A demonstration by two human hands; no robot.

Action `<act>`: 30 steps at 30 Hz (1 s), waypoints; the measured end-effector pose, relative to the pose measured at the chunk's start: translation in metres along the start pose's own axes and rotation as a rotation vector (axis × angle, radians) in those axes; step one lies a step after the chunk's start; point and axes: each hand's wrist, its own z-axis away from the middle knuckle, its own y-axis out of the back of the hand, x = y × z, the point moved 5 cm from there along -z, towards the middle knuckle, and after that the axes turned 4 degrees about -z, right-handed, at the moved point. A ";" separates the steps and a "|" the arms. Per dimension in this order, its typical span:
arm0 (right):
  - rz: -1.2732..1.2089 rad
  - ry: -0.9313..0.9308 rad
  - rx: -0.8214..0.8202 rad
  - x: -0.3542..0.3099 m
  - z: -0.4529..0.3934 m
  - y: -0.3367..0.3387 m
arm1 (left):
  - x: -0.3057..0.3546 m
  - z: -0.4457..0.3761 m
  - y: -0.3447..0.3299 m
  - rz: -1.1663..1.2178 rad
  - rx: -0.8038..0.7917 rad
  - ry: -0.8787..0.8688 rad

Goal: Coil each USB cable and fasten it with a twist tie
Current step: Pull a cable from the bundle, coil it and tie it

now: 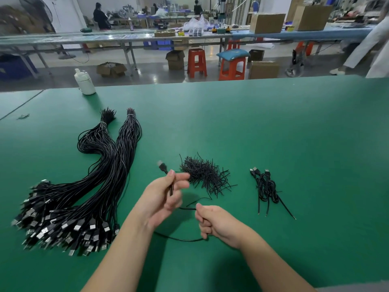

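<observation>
We work at a green table [273, 127] in a workshop. Our left hand [164, 199] pinches a USB cable [171, 187] near its plug, just left of the twist-tie pile [205, 175]. Our right hand [216, 223], nearer us than the pile, curls round the same cable. Bundled cables [84, 190] lie left of the pile, coiled cables [266, 189] right. Beyond the pile, bare mat reaches the far edge, a white bottle [84, 82] there.

Glossy black cables [88, 186] with metal plugs lie on matt green table [273, 133].
</observation>
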 end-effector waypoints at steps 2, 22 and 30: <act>-0.084 -0.005 0.025 -0.002 -0.001 0.007 | -0.008 0.008 -0.001 -0.197 -0.215 0.122; -0.254 -0.068 -0.080 -0.003 0.004 -0.006 | -0.012 -0.014 -0.002 0.444 0.225 -0.109; -0.416 0.008 -0.081 -0.022 0.005 0.012 | -0.001 0.020 -0.025 -0.440 -0.464 0.065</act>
